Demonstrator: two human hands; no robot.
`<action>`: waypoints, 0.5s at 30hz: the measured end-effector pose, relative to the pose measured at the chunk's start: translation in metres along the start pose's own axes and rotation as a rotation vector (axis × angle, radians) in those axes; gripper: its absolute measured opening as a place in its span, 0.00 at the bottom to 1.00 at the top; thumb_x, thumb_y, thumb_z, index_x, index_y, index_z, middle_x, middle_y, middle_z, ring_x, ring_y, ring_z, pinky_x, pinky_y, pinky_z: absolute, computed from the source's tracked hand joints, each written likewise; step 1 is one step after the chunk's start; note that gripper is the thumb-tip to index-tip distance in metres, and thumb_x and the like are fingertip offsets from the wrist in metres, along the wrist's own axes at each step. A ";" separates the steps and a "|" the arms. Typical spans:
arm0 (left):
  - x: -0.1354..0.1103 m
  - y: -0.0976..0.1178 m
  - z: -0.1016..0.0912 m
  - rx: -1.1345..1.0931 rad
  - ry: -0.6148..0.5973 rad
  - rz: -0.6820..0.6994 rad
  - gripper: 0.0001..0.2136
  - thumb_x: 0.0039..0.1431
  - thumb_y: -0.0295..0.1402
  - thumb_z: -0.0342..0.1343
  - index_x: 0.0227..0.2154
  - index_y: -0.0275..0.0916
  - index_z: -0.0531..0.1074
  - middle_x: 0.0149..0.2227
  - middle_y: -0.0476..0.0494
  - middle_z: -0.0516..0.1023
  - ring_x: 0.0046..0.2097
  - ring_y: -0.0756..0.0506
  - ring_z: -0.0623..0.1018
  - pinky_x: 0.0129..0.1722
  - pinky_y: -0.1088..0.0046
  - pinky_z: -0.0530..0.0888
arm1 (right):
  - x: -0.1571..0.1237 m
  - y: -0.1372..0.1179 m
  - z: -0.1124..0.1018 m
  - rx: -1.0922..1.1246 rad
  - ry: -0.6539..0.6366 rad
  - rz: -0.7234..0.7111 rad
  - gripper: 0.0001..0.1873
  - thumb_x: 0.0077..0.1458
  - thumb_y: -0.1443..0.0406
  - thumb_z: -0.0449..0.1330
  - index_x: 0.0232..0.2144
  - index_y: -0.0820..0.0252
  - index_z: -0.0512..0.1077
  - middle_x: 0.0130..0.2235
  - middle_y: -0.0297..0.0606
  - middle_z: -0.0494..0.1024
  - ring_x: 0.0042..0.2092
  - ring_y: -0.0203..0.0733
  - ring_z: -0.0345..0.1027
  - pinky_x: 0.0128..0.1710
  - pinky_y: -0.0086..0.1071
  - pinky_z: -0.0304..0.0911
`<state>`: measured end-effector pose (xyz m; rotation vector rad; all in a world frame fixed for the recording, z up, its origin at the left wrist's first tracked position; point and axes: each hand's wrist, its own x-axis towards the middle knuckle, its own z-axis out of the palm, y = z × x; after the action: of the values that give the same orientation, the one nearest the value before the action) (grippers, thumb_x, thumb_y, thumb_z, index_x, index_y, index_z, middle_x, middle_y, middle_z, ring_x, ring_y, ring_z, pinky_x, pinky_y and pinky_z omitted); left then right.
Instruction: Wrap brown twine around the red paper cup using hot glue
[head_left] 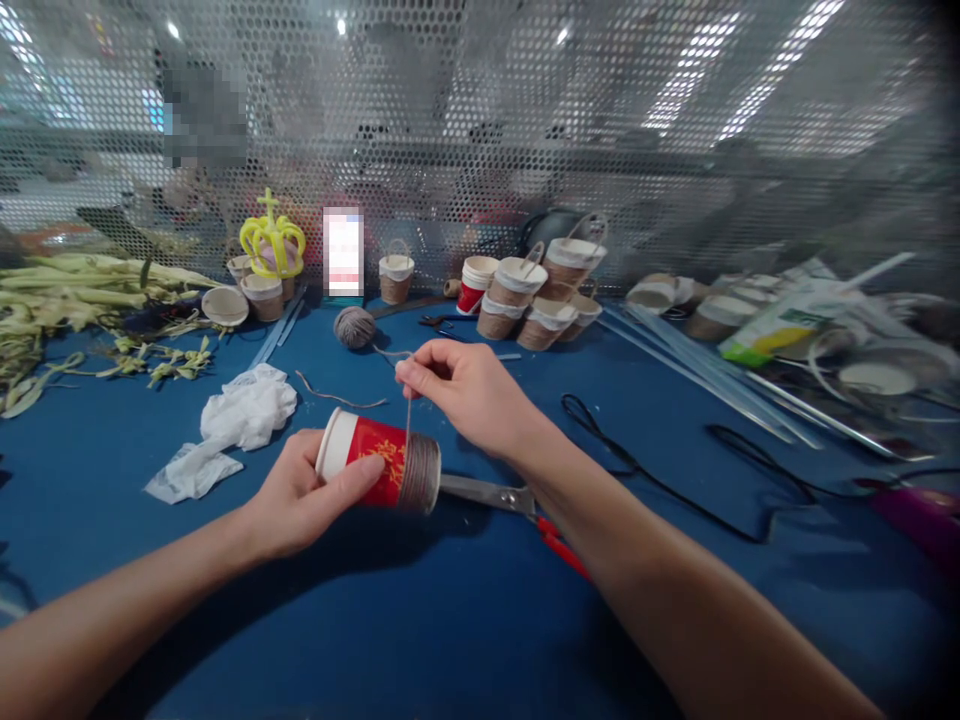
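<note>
My left hand [307, 495] grips a red and white paper cup [379, 462] that lies on its side, its mouth toward the left. Grey-brown twine [420, 475] is wound in close turns round the cup's base end. From there a strand runs up to my right hand [457, 385], which pinches it above the cup between thumb and fingers. The strand leads on to a grey ball of twine [355, 327] on the table. Under my right forearm, partly hidden, lie scissors [491, 492] with red handles.
Crumpled white cloth [247, 410] lies left of the cup, with a loose twine piece [341, 397] behind it. Several twine-wrapped cups [517, 285] stand at the back near a lit phone [344, 252]. Glue sticks [720, 385] and a black cord [660, 470] lie right; dried stalks [90, 285] left.
</note>
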<state>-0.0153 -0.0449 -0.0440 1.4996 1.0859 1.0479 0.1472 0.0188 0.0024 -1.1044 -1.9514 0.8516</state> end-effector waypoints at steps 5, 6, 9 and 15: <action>-0.002 0.002 -0.001 0.111 -0.003 0.102 0.13 0.50 0.37 0.53 0.16 0.35 0.66 0.15 0.51 0.61 0.18 0.54 0.60 0.17 0.79 0.60 | -0.001 0.000 0.001 -0.036 -0.052 0.037 0.10 0.51 0.65 0.55 0.20 0.63 0.67 0.22 0.35 0.72 0.25 0.32 0.62 0.27 0.28 0.57; -0.002 0.003 -0.001 0.124 0.000 0.116 0.13 0.49 0.37 0.53 0.15 0.36 0.66 0.15 0.51 0.61 0.18 0.54 0.60 0.17 0.79 0.59 | -0.001 0.000 0.001 -0.044 -0.063 0.041 0.10 0.51 0.65 0.55 0.20 0.63 0.67 0.22 0.35 0.72 0.24 0.32 0.62 0.27 0.28 0.57; -0.003 0.006 0.000 0.154 0.012 0.147 0.12 0.49 0.35 0.53 0.15 0.36 0.66 0.14 0.51 0.61 0.17 0.54 0.60 0.16 0.79 0.58 | -0.002 0.001 0.001 -0.053 -0.093 0.042 0.11 0.51 0.65 0.54 0.20 0.63 0.67 0.23 0.35 0.73 0.25 0.33 0.63 0.27 0.29 0.57; -0.004 0.006 -0.001 0.225 0.026 0.237 0.11 0.49 0.33 0.53 0.15 0.37 0.66 0.14 0.51 0.62 0.17 0.53 0.60 0.17 0.77 0.59 | -0.002 0.002 0.004 -0.039 -0.147 0.060 0.10 0.51 0.66 0.54 0.20 0.62 0.66 0.23 0.36 0.73 0.25 0.33 0.63 0.28 0.29 0.58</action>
<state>-0.0161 -0.0496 -0.0383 1.8339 1.0913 1.1385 0.1455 0.0172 -0.0013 -1.1567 -2.0712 0.9542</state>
